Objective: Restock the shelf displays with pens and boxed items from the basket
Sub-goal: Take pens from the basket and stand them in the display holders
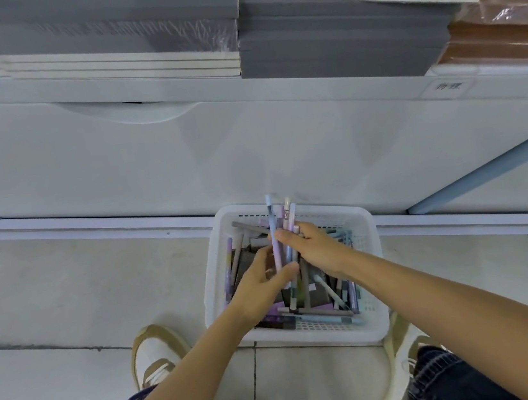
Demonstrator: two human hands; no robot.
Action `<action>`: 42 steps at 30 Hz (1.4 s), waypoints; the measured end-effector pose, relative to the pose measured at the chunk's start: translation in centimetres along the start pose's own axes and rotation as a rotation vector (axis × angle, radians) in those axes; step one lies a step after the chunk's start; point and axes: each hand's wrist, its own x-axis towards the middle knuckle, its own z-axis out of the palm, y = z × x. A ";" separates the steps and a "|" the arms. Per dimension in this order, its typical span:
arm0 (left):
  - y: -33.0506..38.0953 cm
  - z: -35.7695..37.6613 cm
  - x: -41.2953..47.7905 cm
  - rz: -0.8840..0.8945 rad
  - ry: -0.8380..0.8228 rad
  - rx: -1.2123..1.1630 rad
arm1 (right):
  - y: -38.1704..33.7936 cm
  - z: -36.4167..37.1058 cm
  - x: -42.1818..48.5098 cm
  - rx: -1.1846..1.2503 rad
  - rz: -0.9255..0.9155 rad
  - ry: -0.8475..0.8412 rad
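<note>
A white plastic basket [371,273] stands on the floor between my feet, filled with several pastel pens and dark boxed items [247,262]. My right hand [316,248] grips a bunch of pens [280,221] upright over the basket, their tips pointing toward the shelf. My left hand [263,282] reaches in from the left, with its thumb touching the lower ends of those pens and its fingers down among the basket's contents. What the left fingers touch is hidden.
A white shelf unit front [250,154] rises directly behind the basket. Stacks of grey notebooks [335,39] and brown wrapped ones [502,34] lie on the shelf above. My shoes [156,358] stand on grey floor tiles on either side of the basket.
</note>
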 end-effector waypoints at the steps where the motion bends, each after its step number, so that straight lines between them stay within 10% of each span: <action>1: 0.2 0.4 0.2 0.020 0.002 -0.021 | 0.0 0.2 0.0 0.051 0.018 -0.004; 30: 0.9 -2.4 -0.8 -0.078 -0.229 0.114 | 0.4 -3.1 0.2 0.176 -0.110 0.106; 42: 1.9 -3.4 -1.3 -0.216 0.254 -0.242 | -1.5 -5.1 -1.4 0.484 -0.124 0.179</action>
